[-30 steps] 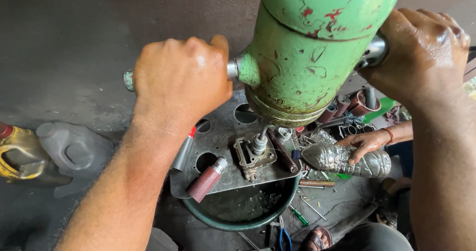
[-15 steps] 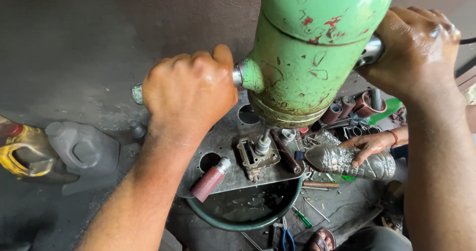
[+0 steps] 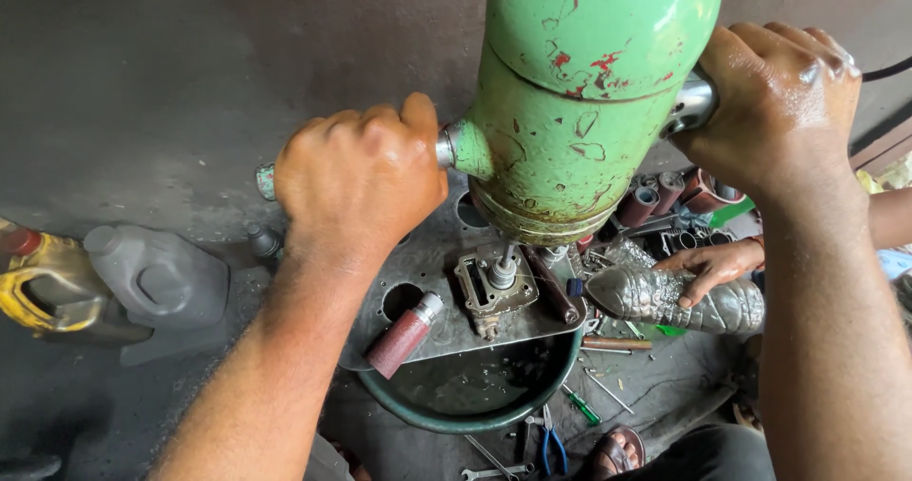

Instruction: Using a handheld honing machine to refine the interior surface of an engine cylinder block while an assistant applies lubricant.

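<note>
**Both hands on the green drill, bit over a metal part**

Left hand (image 3: 359,182) wrapped tight around the left side handle (image 3: 268,181) of a big green drill (image 3: 589,92); fingers fully curled, only the green end of the handle sticks out past the fist. Right hand (image 3: 779,101) closed the same way on the metal handle (image 3: 693,103) on the drill's other side. Paint chipped, red showing through.

The drill points straight down. Its bit meets a small square metal part (image 3: 494,286) lying on a grey plate with round holes (image 3: 427,253). The plate rests across a green basin (image 3: 475,396) with dark liquid in it. A reddish roller (image 3: 404,334) lies on the plate's near left edge, just beside one hole.

Right of the part, another person's hand (image 3: 712,264) rests on a crushed plastic bottle (image 3: 679,299) on the floor.

Left on the floor: a grey jug (image 3: 157,277) and a yellow jug (image 3: 43,277), side by side. Pliers (image 3: 551,443) and a wrench (image 3: 494,470) lie below the basin.
</note>
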